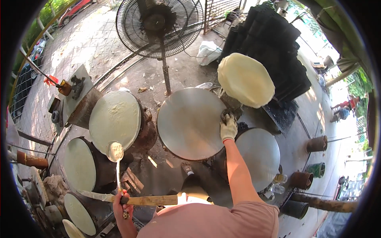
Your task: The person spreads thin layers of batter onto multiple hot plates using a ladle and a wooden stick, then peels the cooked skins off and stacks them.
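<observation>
My left hand (120, 204) is closed round the handle of a ladle (115, 152). Pale batter fills the ladle's bowl, which hangs over the near edge of a batter-coated round griddle (119, 115). A long flat spatula (154, 200) with a wooden handle crosses behind that hand; whether the fingers grip it too, I cannot tell. Stretched forward, my right hand (229, 127) wears a whitish glove and presses a dark rag (231, 114) at the right edge of a bare round griddle (190, 123). Beyond the rag, a large round flatbread (246, 80) rests on something mostly hidden.
Another bare griddle (257, 156) stands right of my arm. More coated griddles (80, 164) curve round on the left. Ahead are a standing fan (154, 22) and a black stacked pile (270, 51). Jars (279, 178) and rusty cans (301, 180) sit at the right.
</observation>
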A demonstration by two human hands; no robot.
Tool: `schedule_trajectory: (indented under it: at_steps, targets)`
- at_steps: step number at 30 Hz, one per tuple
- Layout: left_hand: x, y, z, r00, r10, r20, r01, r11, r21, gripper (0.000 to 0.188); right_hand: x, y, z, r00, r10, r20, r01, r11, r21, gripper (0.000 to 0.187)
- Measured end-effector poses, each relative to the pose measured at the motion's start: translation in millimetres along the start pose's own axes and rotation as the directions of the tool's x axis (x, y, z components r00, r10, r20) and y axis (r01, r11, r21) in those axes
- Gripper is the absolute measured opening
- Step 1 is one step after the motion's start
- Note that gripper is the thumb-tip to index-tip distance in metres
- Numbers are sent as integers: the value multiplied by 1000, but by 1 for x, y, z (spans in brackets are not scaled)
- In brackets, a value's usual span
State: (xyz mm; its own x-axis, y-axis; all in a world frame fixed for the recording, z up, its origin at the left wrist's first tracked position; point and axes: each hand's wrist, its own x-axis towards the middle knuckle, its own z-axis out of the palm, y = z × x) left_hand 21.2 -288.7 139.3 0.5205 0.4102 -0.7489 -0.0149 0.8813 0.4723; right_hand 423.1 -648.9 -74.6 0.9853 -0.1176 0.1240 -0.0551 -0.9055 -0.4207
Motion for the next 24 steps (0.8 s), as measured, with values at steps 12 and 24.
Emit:
schedule_trajectory:
  at_steps: [12,24]
  targets:
    - [-73,9,-127,997,-31,66,22,991,133,18,-281,-131,33,974,-223,-44,227,963,145,64]
    - [-95,-14,-171,1000,25,10,-26,992,120,20,-291,-151,-99,927,-282,247,51,747,663,39]
